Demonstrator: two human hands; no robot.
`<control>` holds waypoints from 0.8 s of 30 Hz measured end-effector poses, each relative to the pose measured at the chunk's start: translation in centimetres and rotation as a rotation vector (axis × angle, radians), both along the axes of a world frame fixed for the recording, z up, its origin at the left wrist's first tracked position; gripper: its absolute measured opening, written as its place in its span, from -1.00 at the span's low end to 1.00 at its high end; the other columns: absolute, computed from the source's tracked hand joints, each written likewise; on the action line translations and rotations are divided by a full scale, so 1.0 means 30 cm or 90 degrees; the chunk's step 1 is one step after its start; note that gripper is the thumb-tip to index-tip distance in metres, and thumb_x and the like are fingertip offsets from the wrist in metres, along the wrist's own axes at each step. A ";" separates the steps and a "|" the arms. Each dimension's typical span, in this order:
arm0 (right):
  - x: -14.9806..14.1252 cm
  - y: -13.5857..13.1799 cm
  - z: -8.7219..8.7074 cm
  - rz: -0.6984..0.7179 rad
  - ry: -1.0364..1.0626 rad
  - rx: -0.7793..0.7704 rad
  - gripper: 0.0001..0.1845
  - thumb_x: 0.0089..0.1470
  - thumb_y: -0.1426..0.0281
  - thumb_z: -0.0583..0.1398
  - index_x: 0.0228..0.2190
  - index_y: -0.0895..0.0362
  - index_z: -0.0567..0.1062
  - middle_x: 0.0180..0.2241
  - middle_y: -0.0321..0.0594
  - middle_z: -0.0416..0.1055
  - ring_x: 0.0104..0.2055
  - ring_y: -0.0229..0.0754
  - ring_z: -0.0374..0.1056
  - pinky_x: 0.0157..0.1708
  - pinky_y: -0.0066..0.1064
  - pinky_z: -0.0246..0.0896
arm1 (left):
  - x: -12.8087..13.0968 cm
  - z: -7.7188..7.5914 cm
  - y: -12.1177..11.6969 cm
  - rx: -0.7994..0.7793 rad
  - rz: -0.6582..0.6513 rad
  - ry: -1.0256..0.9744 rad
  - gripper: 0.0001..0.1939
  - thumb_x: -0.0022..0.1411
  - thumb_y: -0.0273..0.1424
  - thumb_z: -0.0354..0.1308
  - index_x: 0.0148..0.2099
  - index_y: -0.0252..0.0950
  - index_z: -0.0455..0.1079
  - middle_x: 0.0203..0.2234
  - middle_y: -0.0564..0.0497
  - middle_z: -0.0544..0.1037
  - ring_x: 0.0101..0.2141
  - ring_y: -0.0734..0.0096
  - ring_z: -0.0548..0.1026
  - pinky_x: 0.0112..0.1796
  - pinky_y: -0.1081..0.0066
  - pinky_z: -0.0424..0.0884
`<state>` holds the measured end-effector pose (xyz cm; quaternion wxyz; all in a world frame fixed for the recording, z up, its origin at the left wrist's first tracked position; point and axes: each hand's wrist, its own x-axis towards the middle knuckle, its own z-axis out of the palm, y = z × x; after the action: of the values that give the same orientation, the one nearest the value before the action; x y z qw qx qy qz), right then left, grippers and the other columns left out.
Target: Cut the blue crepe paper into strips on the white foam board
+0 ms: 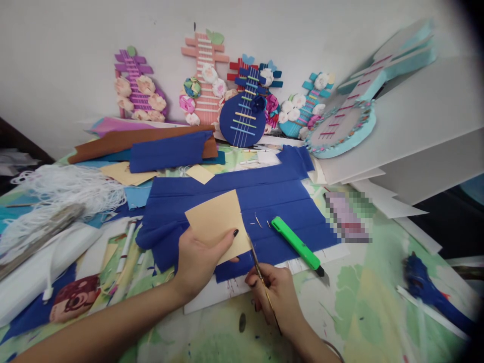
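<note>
My left hand [200,259] pinches a square of cream-coloured card [215,222], thumb on top and fingers beneath. Wrapped around slim scissors [261,272], seen nearly edge-on, my right hand [276,295] is closed. The blade tips meet the card's right edge; how far they are apart cannot be made out. Under the card spreads creased dark blue fabric [280,196], with a few thin curled slivers [258,222] lying on it. Right of these rests a bright green utility knife [297,243], its black end towards me.
Decorated toy guitars, including a dark blue one [230,118], lean along the back wall. White cord [71,196] is heaped at left, near folded brown fabric [151,136]. A hot glue gun [431,282] lies at right. A blurred-out flat object [348,217] sits beside the fabric.
</note>
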<state>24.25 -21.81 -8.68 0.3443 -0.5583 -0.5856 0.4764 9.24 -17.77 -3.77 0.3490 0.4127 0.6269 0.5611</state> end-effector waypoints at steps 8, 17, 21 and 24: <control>0.001 0.008 0.011 -0.016 0.007 -0.036 -0.69 -0.04 0.19 0.18 -0.63 0.17 0.43 -0.81 -0.39 0.17 -0.76 -0.38 0.06 -0.75 -0.57 -0.06 | -0.001 -0.011 0.001 0.010 0.007 0.012 -0.74 -0.16 -0.33 0.39 -0.41 -0.39 0.49 -0.47 -0.07 0.61 -0.50 0.21 0.59 -0.55 0.41 0.57; 0.007 -0.005 -0.005 0.030 0.100 -0.068 -0.42 0.02 -0.09 0.04 -0.55 0.19 0.39 -0.79 -0.38 0.16 -0.77 -0.40 0.04 -0.75 -0.57 -0.05 | -0.009 -0.002 0.008 0.030 0.018 0.035 -0.75 -0.12 -0.34 0.39 -0.39 -0.40 0.50 -0.42 -0.07 0.62 -0.49 0.25 0.59 -0.54 0.45 0.57; 0.004 -0.004 0.002 0.044 0.091 -0.064 -0.39 -0.01 -0.13 0.04 -0.57 0.19 0.39 -0.78 -0.37 0.16 -0.77 -0.39 0.05 -0.74 -0.56 -0.03 | -0.012 -0.006 0.010 0.014 0.017 0.039 -0.73 -0.13 -0.32 0.39 -0.39 -0.40 0.50 -0.43 -0.07 0.62 -0.51 0.23 0.59 -0.54 0.44 0.57; 0.004 -0.004 0.000 0.042 0.087 -0.061 -0.38 -0.03 -0.15 0.05 -0.56 0.19 0.40 -0.79 -0.38 0.15 -0.76 -0.38 0.07 -0.73 -0.56 -0.02 | -0.011 -0.008 0.009 0.009 0.017 0.034 -0.72 -0.14 -0.33 0.40 -0.36 -0.39 0.51 -0.43 -0.05 0.62 -0.50 0.23 0.59 -0.54 0.44 0.57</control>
<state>24.37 -21.93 -8.68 0.3406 -0.5204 -0.5555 0.5520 8.90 -17.51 -4.02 0.3216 0.4217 0.6374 0.5590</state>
